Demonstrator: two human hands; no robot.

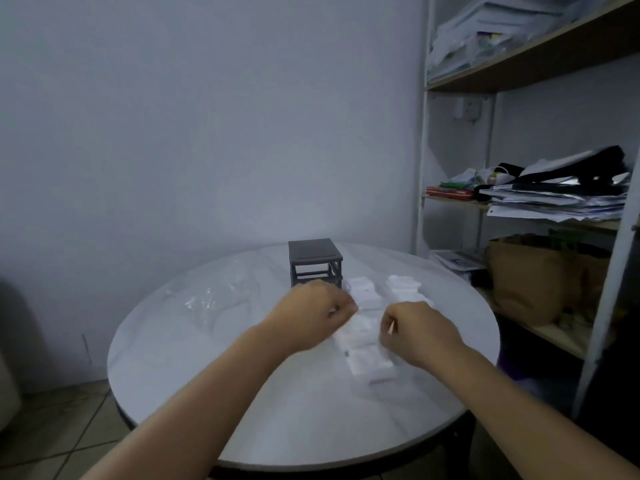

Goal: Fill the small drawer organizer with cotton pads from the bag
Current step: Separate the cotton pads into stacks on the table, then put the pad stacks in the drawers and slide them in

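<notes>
Table (277, 410) – left hand (311, 310) and right hand (417, 330), fingers curled, flank a row of cotton pads (363, 329), likely bunching it for lifting; blur hides any actual pinch, cannot tell. Beyond – drawer organizer (315, 263) upright; clear bag (211, 296) slack, left.

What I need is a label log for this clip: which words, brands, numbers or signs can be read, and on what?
No text can be read anywhere in this view.
Paper stacks on the shelving: any print is too blurred to read.
Red item beside them: nothing can be read.
Drawer organizer: no label shows.
Clear bag: no print shows.
Cotton pads: plain white.
</notes>
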